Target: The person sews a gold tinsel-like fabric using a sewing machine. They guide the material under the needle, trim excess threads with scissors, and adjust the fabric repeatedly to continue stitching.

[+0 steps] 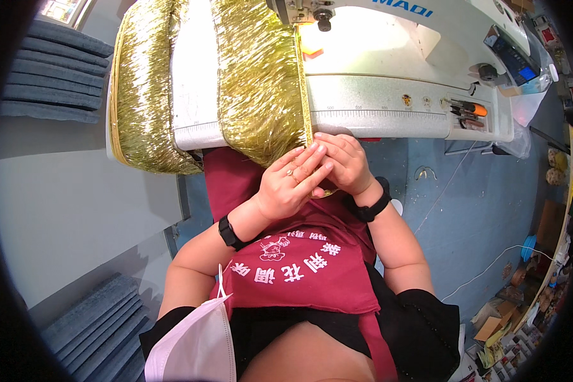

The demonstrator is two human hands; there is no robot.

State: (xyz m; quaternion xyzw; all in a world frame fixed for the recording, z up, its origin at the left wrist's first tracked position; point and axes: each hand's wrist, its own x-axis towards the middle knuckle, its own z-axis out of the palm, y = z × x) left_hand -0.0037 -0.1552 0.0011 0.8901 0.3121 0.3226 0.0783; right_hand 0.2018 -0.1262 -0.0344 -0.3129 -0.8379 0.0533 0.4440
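A shiny gold tinsel-fringe fabric [258,83] lies across the sewing machine bed and hangs over its front edge. Along its right side runs a narrow gold trim [303,92], which passes up under the head of the sewing machine [363,16]. Just in front of the bed, my left hand [291,180] and my right hand [348,164] meet with fingertips together at the lower part of this trim. Both hands are closed on it, and the fingers partly hide the held section. A short gold end shows below them.
Another gold fringe band [140,89] hangs at the left. Stacked grey-blue padded pieces [57,73] stand far left, with more [99,325] below the grey side table [76,210]. An orange-handled tool [474,108] sits in the bed's right-hand tray. Boxes [493,321] crowd the lower right.
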